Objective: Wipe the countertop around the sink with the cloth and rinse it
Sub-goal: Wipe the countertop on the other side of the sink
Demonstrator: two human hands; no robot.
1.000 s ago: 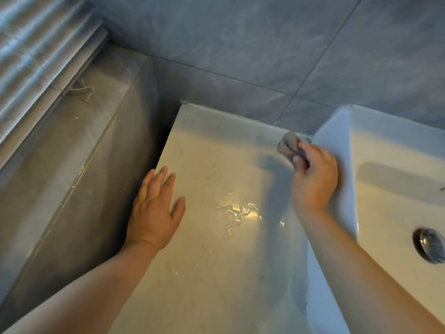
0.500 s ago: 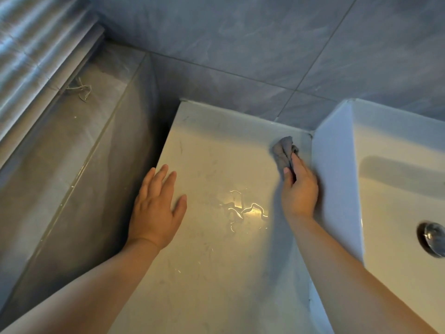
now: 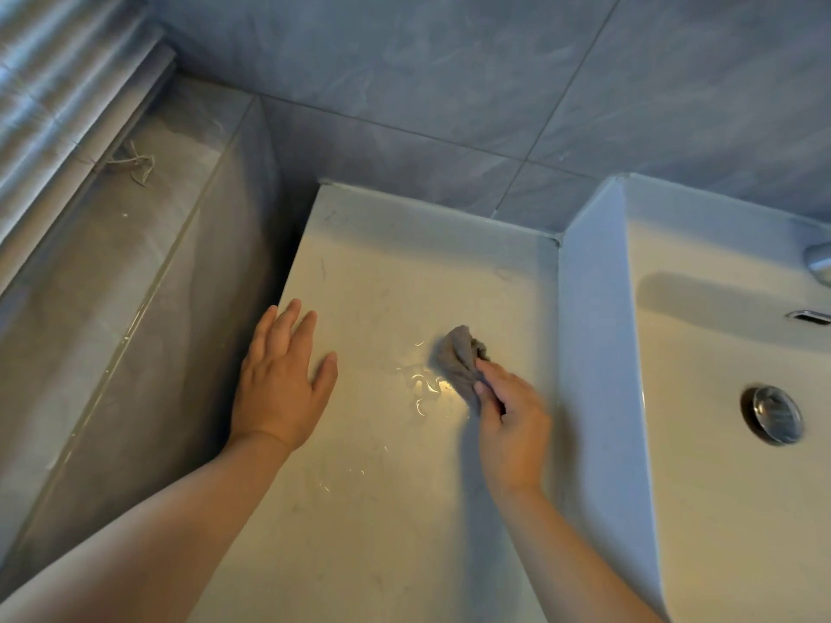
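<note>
Open room and barriers on the pale glossy stone table (image 3: 386,510)

The table's far half and near edge lie bare. The raised white ceramic sink wall (image 3: 593,353) closes the right side, the grey marbled tiled wall (image 3: 404,141) the back (they meet in a tight corner). On it, the left hand (image 3: 281,384) lies flat at the left edge; the right hand (image 3: 510,418) pinches a crumpled grey cloth (image 3: 458,357) mid-table over a small puddle (image 3: 420,384).
</note>
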